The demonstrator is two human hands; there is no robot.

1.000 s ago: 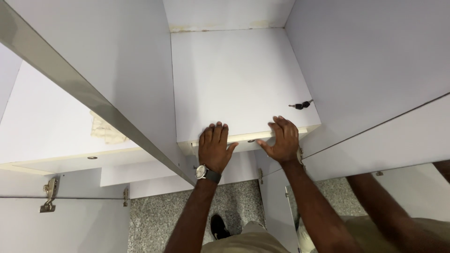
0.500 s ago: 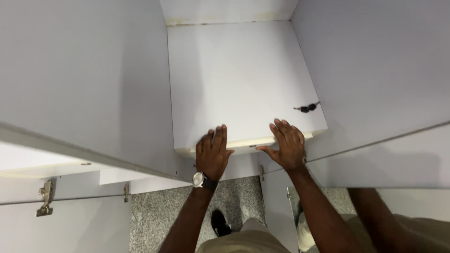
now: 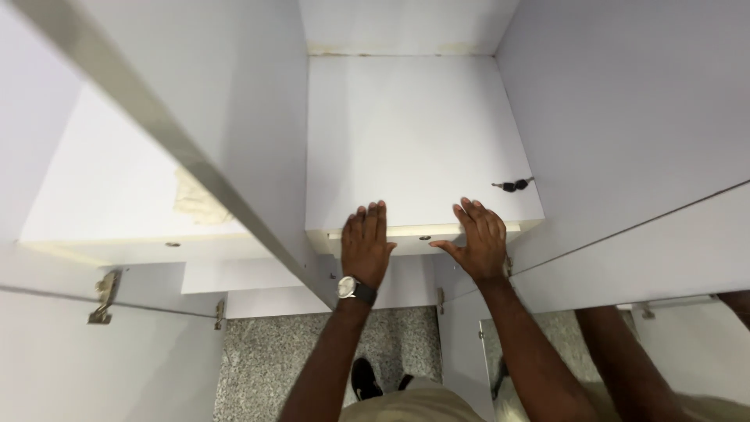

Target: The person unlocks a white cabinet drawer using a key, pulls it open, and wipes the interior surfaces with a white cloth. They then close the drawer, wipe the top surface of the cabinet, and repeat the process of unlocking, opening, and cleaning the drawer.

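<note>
Left hand [image 3: 366,242] and right hand [image 3: 478,238] laid flat, fingers extended, holding nothing, side by side on front edge of white cabinet shelf [image 3: 414,141]. Small dark keys [image 3: 513,185] on shelf, near right hand, not touching.

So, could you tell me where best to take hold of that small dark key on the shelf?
Probably pinch the key at its dark head, coming from the front with the right hand: it lies flat on the white shelf, close to the right wall.
</note>
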